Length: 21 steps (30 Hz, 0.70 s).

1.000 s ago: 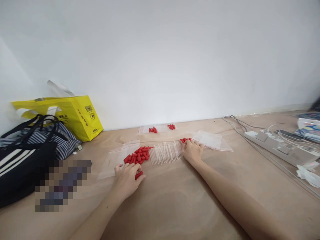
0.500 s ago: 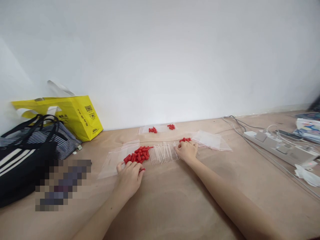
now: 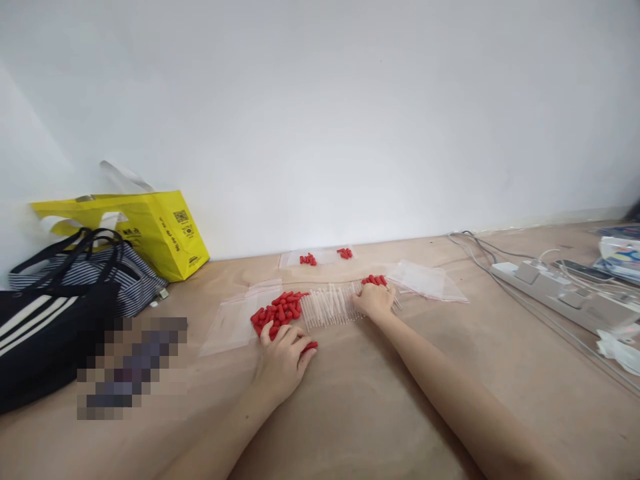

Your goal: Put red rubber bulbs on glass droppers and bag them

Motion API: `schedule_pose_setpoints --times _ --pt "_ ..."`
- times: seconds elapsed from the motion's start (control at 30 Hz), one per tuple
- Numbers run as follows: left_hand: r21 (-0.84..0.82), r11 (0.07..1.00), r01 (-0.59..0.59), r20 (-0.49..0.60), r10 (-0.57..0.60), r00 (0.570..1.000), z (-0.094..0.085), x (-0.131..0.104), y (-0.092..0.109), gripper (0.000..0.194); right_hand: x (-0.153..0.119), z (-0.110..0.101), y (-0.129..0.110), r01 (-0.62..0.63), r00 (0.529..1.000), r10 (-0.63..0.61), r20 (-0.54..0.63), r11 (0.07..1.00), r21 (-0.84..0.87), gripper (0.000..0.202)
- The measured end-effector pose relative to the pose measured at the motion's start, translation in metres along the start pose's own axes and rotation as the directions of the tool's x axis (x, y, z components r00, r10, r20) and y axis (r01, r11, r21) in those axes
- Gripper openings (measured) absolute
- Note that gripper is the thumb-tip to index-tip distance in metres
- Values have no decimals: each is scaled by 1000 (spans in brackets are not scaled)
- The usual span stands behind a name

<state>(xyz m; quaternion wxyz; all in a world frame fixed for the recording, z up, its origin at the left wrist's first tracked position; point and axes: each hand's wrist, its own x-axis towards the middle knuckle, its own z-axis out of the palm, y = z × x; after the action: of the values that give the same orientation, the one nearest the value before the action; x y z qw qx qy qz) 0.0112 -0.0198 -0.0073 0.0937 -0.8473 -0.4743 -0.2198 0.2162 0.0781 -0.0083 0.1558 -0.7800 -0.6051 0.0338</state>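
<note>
Between the thumb and fingers of my left hand point(image 3: 284, 360) is a red rubber bulb point(image 3: 311, 346), close to the table. Just beyond that hand lies a pile of red rubber bulbs point(image 3: 283, 308). Slim clear dropper tubes point(image 3: 327, 307) are laid side by side in a row to the right of the pile. My right hand point(image 3: 376, 300) rests at the row's right end with curled fingers; their tips are hidden, so what they grip cannot be made out. Several more red bulbs point(image 3: 375, 280) show just past its knuckles, and tube ends stick out at its right.
Further back, a clear bag point(image 3: 327, 255) carries two small groups of red bulbs. Other clear bags lie left point(image 3: 225, 328) and right point(image 3: 430, 280). A power strip point(image 3: 565, 293) with cables stands right; a yellow bag point(image 3: 170, 233) and black bag point(image 3: 50, 347) stand left.
My left hand has moved right, away from the pile's left front, with the red bulb in its fingers. My right hand stays at the tubes' right end. The view has shifted slightly.
</note>
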Motion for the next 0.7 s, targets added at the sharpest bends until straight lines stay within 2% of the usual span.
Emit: schedule_pose_setpoints --times 0.3,0.4,0.47,0.5,0.6,0.7 --pt "-61 998 -15 -51 11 999 1 0 3 13 -5 -5 -4 68 996 -69 -56 998 -11 26" --pt "-72 997 -3 -37 0 999 0 0 3 12 -12 -13 2 145 986 -144 -80 989 3 27" --pt "-92 996 16 -34 -20 999 1 0 3 10 -21 -18 13 250 965 -246 -89 968 31 25" --pt "-105 994 27 -34 -30 999 2 0 4 10 -27 -19 20 318 946 -312 -93 947 55 22" --pt "-145 988 43 -36 -49 998 6 1 6 9 -50 -19 43 604 797 -585 -152 773 193 18" --pt "-171 985 32 -48 -41 998 10 3 10 10 -70 -14 57 730 683 -706 -186 651 211 21"
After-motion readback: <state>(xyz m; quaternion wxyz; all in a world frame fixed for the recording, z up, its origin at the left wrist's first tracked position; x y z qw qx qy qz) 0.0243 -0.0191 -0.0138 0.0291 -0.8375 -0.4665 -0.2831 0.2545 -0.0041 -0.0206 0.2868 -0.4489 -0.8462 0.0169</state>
